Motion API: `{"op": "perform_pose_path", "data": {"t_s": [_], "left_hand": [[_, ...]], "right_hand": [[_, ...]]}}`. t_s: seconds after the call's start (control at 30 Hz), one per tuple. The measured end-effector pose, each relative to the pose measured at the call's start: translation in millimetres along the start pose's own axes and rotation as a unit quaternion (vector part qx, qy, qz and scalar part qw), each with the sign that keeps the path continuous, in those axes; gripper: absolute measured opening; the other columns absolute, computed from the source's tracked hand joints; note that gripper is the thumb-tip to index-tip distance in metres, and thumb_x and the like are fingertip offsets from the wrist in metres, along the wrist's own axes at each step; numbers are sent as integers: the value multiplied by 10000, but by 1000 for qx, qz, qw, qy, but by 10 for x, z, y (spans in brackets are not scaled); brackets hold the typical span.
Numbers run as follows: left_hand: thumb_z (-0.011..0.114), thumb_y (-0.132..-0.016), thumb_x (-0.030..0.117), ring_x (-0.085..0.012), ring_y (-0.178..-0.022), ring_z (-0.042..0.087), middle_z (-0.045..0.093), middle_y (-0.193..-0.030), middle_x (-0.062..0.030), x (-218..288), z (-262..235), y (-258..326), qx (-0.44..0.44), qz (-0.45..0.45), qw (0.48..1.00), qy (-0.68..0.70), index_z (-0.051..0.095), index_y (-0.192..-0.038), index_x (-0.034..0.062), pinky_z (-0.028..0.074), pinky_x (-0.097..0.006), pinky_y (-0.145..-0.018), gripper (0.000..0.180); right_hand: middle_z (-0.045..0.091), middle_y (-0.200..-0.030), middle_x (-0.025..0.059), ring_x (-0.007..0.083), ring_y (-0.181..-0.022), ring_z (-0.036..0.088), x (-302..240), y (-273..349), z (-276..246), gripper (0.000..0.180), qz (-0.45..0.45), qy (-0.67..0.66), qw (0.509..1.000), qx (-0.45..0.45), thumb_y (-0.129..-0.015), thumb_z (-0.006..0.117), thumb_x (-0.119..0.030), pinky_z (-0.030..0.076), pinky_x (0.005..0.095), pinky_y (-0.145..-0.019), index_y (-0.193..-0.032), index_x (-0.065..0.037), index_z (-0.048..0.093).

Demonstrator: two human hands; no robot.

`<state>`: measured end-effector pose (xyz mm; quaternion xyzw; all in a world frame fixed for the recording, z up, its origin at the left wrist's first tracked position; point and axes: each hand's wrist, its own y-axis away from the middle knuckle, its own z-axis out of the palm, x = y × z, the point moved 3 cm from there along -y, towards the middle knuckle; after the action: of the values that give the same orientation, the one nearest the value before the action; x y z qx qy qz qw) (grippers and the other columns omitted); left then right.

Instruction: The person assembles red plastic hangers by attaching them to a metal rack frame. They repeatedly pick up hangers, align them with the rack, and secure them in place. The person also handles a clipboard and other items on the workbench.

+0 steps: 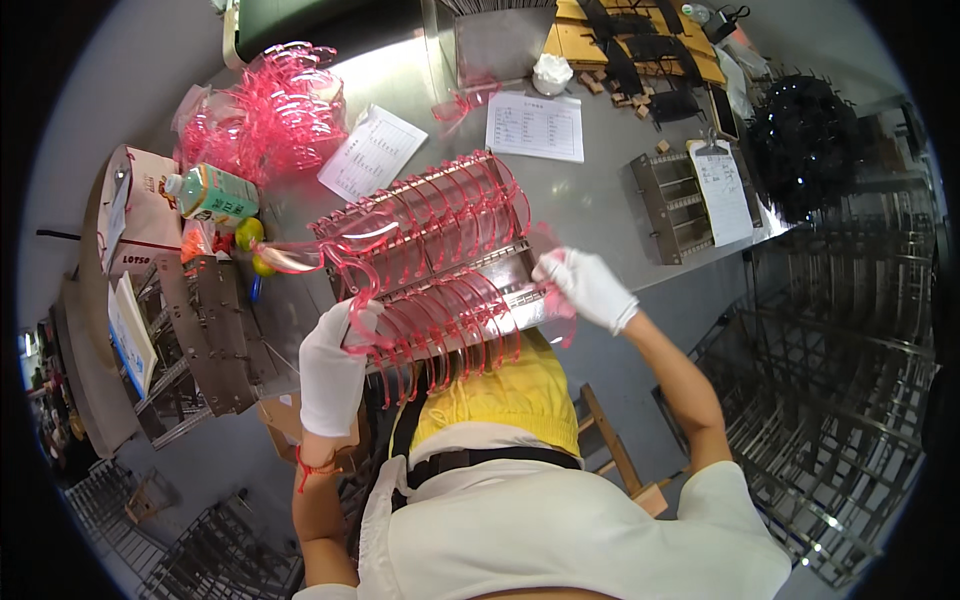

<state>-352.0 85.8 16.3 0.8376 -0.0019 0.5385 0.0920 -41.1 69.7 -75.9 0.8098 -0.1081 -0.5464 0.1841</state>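
A metal rack [522, 270] in front of me carries two rows of translucent pink eyeglass frames [455, 215], set side by side with their arms curving down. My left hand [335, 365], in a white glove, is closed at the rack's near left corner. Pink eyeglass frames [350, 262] rise out of that hand and reach over the rack's left end; how many it holds is hidden. At the right end of the rack, my gloved right hand [588, 288] pinches another pink eyeglass frame [562, 318], partly covered by the fingers.
A heap of pink frames [265, 115] lies at the back left, beside a green-labelled bottle [215, 192]. Paper sheets [535, 127] lie behind the rack. Another metal rack [672, 210] with a clipboard [720, 190] stands right. Black frames [805, 140] are piled far right.
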Motion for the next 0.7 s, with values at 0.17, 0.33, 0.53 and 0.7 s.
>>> {"op": "perform_pose_path", "data": {"t_s": [0.17,0.33,0.53,0.7], "left_hand": [[595,-788,-109,-156,-707,584,642,-829,-70,-141,-161,95,-7,87,989,-116,612,-1043,8,485,-253,-684,281],[621,-688,-156,-229,-744,622,642,-842,-96,-175,-157,169,29,175,976,-128,596,-993,13,495,-290,-701,349],[593,-675,-178,-263,-802,633,648,-953,-135,-267,-185,244,33,217,975,-18,561,-1002,30,507,-319,-716,389],[610,-677,-149,-261,-795,643,658,-913,-124,-286,-80,268,7,213,977,7,567,-983,52,512,-313,-700,369]], "right_hand": [[653,-648,158,308,-569,647,292,-130,376,359,49,184,981,-36,-993,469,-361,513,416,-575,-973,-34,614],[649,-671,207,402,-632,643,-28,-108,505,370,-19,310,949,-49,-985,454,-372,513,494,-604,-955,-35,601],[644,-649,196,387,-608,646,107,-88,650,376,-60,386,921,5,-998,424,-337,517,482,-605,-882,-28,605],[668,-743,213,423,-711,649,-40,-134,613,499,11,399,917,-22,-1002,356,-474,515,513,-673,-955,-57,626]]}}
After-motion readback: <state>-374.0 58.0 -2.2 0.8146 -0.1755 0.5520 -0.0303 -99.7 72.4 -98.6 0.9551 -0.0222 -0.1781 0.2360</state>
